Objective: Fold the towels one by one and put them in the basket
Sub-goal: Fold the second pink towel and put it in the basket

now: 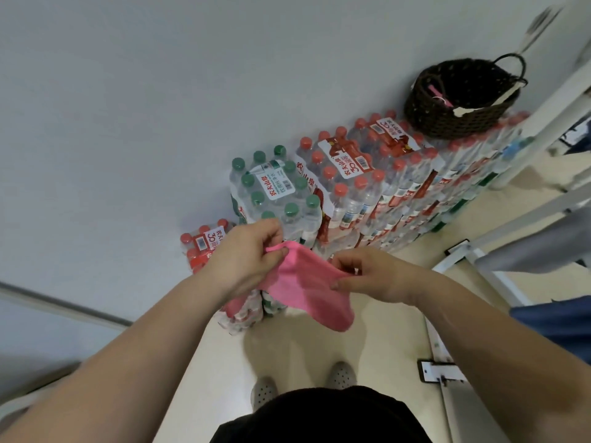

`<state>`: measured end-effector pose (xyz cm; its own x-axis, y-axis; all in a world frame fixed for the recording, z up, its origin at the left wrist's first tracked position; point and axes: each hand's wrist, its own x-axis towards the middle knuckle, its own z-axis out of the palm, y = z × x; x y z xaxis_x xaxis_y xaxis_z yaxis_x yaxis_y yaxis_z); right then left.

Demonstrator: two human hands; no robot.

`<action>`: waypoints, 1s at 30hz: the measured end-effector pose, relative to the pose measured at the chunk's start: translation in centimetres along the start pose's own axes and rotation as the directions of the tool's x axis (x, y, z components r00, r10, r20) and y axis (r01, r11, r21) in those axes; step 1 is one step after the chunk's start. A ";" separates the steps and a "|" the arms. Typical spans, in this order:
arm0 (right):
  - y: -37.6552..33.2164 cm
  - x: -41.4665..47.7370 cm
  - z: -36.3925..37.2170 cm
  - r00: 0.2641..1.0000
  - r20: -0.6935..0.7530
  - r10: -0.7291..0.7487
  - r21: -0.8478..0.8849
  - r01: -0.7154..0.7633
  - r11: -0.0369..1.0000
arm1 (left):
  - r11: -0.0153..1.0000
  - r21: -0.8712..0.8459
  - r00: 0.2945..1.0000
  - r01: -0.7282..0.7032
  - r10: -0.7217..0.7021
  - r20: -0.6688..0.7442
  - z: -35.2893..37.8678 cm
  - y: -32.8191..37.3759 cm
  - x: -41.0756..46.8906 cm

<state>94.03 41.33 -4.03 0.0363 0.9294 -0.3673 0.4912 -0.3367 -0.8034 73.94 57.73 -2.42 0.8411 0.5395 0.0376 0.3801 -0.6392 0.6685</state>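
Note:
I hold a small pink towel in the air in front of me, above the floor. My left hand pinches its upper left corner, where a thin pink loop sticks out. My right hand pinches the opposite edge, and the cloth sags and hangs down between them. A dark brown woven basket with a handle stands far up on the right, on top of stacked bottle packs. Something pink lies inside it.
Shrink-wrapped packs of water bottles with red and green caps are stacked along the white wall. White metal frame legs stand at the right. My feet are on a beige floor.

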 end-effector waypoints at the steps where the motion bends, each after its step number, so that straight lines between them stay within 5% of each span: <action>1: 0.2 -0.2 0.1 1.000 0.017 -0.005 0.003 0.005 1.000 | 0.999 -0.042 1.000 -0.011 0.012 0.024 0.4 0.7 0.2; 7: 1.6 -0.8 -2.1 0.996 0.043 -0.075 0.103 0.070 0.992 | 0.981 -0.183 0.983 -0.067 0.096 0.153 2.6 5.2 2.5; 11: 4.9 -1.0 -5.5 0.994 0.032 -0.102 0.052 0.100 0.994 | 0.982 -0.186 0.999 -0.033 0.041 0.036 4.3 7.4 4.2; 15: 9.4 -1.5 -9.4 0.995 0.042 -0.092 -0.050 0.094 0.994 | 0.996 -0.013 0.982 0.091 -0.092 -0.168 6.6 8.5 5.0; 23: 15.9 -1.2 -14.8 0.987 0.152 -0.045 -0.277 0.086 0.957 | 0.867 0.062 0.778 0.494 -0.409 -0.477 10.4 8.5 5.4; 30: 19.2 -0.4 -19.6 0.999 0.047 -0.019 -0.372 0.035 0.928 | 0.779 -0.026 0.641 0.627 -0.534 -0.551 11.0 6.7 5.8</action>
<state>120.47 37.49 -10.13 -0.0137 0.9276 -0.3733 0.7805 -0.2234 -0.5838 85.60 50.56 -5.85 0.1240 0.9894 0.0762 0.8136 -0.1453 0.5630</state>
